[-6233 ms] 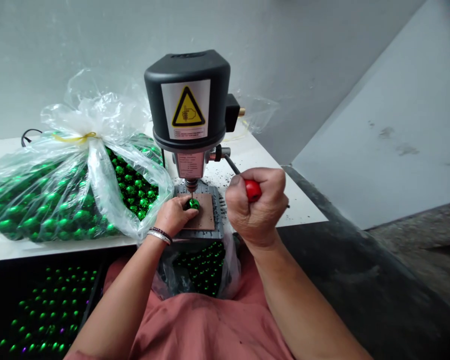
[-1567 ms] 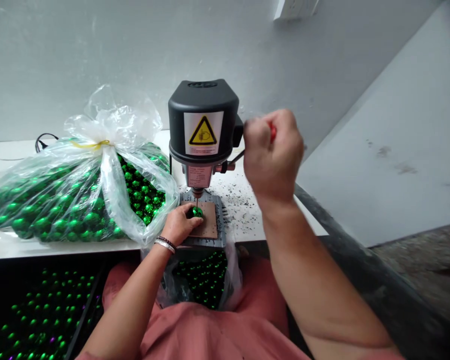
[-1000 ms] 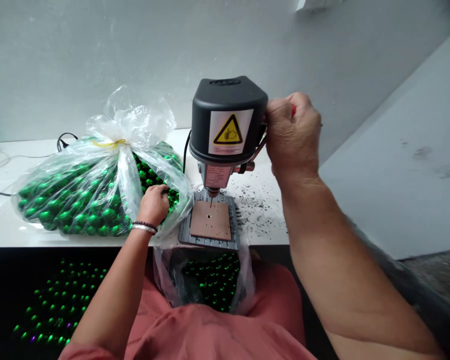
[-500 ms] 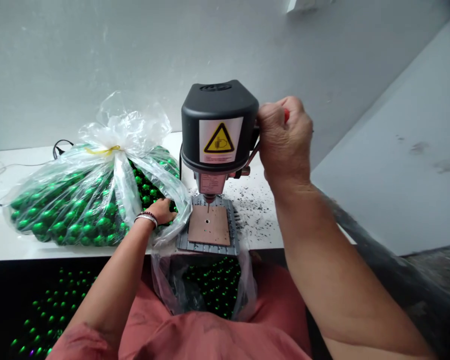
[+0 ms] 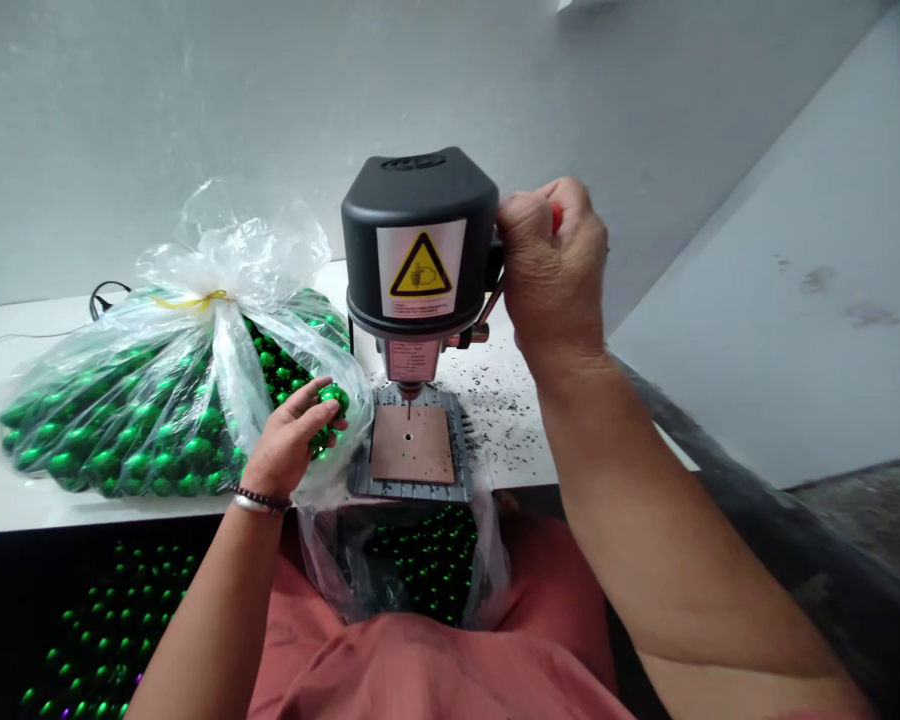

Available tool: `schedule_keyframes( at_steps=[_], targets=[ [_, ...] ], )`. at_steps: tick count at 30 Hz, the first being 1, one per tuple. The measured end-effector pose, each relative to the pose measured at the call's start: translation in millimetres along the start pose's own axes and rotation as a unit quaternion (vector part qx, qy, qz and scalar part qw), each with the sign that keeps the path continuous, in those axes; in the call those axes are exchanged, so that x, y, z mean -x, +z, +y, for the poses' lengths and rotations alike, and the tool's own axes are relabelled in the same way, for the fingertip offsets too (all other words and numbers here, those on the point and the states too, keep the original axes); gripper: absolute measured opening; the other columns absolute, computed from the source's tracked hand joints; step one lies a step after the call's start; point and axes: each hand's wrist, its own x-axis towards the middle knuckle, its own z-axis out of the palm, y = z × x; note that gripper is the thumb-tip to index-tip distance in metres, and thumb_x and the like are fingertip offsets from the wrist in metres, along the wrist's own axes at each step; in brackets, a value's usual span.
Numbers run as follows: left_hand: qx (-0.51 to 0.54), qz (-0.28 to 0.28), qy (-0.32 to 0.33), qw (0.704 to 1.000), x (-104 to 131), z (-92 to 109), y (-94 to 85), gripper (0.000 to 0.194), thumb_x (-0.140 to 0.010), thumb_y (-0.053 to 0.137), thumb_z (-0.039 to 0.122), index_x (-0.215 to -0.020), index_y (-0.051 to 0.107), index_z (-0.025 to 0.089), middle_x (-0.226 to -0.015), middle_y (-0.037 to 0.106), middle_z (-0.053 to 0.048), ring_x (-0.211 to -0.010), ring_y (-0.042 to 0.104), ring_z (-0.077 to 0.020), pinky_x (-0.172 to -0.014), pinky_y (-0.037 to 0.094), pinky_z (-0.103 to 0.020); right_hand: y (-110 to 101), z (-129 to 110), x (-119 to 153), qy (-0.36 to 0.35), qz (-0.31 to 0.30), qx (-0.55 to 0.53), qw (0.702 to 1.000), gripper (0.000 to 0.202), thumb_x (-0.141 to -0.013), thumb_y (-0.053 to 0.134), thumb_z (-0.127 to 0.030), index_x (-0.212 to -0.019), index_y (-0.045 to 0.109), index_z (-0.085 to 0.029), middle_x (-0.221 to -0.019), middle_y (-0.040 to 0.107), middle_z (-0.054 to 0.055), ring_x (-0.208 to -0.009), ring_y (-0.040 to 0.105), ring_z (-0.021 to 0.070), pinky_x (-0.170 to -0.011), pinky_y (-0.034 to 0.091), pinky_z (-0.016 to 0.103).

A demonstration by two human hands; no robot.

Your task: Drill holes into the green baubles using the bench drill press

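Observation:
Held in the fingers of my left hand (image 5: 291, 437) is a shiny green ball (image 5: 333, 397), at the torn opening of a clear plastic bag (image 5: 229, 375) packed with similar balls. My right hand (image 5: 559, 275) is wrapped round the red-tipped feed lever (image 5: 557, 217) of a small black drill press (image 5: 420, 240). Below its chuck, the thin drill bit (image 5: 409, 410) points down at a brown square board (image 5: 427, 460) with a small hole in it. The board lies on the grey slotted base (image 5: 360, 480).
Dark shavings (image 5: 506, 410) litter the white table (image 5: 15, 512) right of the drill press. An open plastic bag (image 5: 487, 560) of green balls sits at my lap. More green balls (image 5: 112, 630) lie below the table at left. A black cable (image 5: 105, 297) runs behind the tied bag.
My left hand has come up out of the bag's opening with a green ball in its fingers. My right hand stays on the lever. The whole view has shifted slightly.

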Motion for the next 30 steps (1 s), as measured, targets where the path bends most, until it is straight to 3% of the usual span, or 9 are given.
schedule_keyframes(
  at_steps=[5,9,11,13,16,18,22,30],
  targets=[
    [0.143,-0.089,-0.046,0.985,35.1,-10.1,26.1,0.053,-0.061,0.072,0.024,-0.111,0.059,0.016,-0.08,0.064,-0.004,-0.068,0.063,-0.016,-0.051,0.041,-0.02,-1.5,-2.0,-0.8,0.001,-0.008,-0.002,1.0,0.028,-0.082,0.047,-0.033,-0.063,0.033,-0.018,-0.059,0.031,-0.006,-0.058,0.03,0.004,-0.059,0.029,0.021],
    [0.137,-0.117,-0.076,0.981,40.2,-28.2,44.4,0.054,-0.062,0.072,0.026,-0.113,0.056,0.018,-0.083,0.062,-0.003,-0.066,0.06,-0.0122,-0.052,0.04,-0.02,-3.3,-4.9,-1.0,0.017,-0.021,0.012,1.0,0.029,-0.083,0.048,-0.032,-0.063,0.031,-0.02,-0.058,0.031,-0.006,-0.057,0.031,0.0054,-0.059,0.03,0.023],
    [0.047,-0.105,-0.053,0.992,37.3,-33.9,50.5,0.054,-0.064,0.071,0.031,-0.113,0.053,0.017,-0.085,0.062,-0.003,-0.068,0.059,-0.0123,-0.055,0.042,-0.022,-4.0,-5.7,-0.8,0.021,-0.025,0.019,0.999,0.03,-0.083,0.049,-0.032,-0.063,0.03,-0.02,-0.058,0.032,-0.005,-0.056,0.032,0.0064,-0.059,0.03,0.023],
    [-0.126,-0.051,0.013,0.991,32.5,-36.8,53.3,0.052,-0.064,0.069,0.034,-0.11,0.053,0.015,-0.088,0.062,-0.004,-0.075,0.059,-0.015,-0.063,0.044,-0.026,-4.5,-5.6,-0.5,0.018,-0.028,0.018,0.999,0.031,-0.083,0.049,-0.033,-0.062,0.03,-0.021,-0.058,0.034,-0.005,-0.057,0.033,0.0074,-0.058,0.03,0.024],
    [-0.392,0.018,0.108,0.914,24.2,-37.9,51.8,0.044,-0.066,0.065,0.03,-0.105,0.054,0.014,-0.093,0.063,-0.007,-0.086,0.059,-0.0205,-0.075,0.045,-0.032,-4.9,-4.5,-0.7,0.013,-0.033,0.017,0.999,0.032,-0.083,0.05,-0.033,-0.062,0.028,-0.021,-0.058,0.035,-0.004,-0.057,0.034,0.0087,-0.058,0.031,0.025],
    [-0.485,-0.002,0.123,0.866,19.5,-37.9,49.3,0.039,-0.07,0.06,0.029,-0.106,0.056,0.015,-0.096,0.065,-0.008,-0.089,0.06,-0.0222,-0.078,0.045,-0.033,-4.8,-4.1,-1.5,0.009,-0.034,0.023,0.999,0.032,-0.083,0.05,-0.034,-0.062,0.028,-0.022,-0.058,0.034,-0.004,-0.056,0.032,0.009,-0.057,0.031,0.025],
    [-0.543,-0.06,0.114,0.83,13.2,-37.1,48.0,0.039,-0.077,0.053,0.032,-0.113,0.058,0.019,-0.1,0.067,-0.006,-0.092,0.062,-0.0219,-0.081,0.045,-0.03,-4.4,-4.8,-4.8,0.0,-0.028,0.059,0.998,0.034,-0.083,0.05,-0.031,-0.061,0.026,-0.021,-0.057,0.03,-0.005,-0.056,0.026,0.0084,-0.058,0.029,0.025],
    [-0.549,-0.057,0.092,0.829,3.4,-37.7,53.1,0.038,-0.075,0.055,0.034,-0.107,0.057,0.016,-0.1,0.067,-0.007,-0.09,0.063,-0.02,-0.076,0.046,-0.028,-4.9,-2.9,-8.4,-0.025,-0.022,0.054,0.998,0.035,-0.08,0.051,-0.032,-0.06,0.026,-0.021,-0.057,0.03,-0.004,-0.056,0.026,0.0092,-0.057,0.028,0.025]
  ],
)
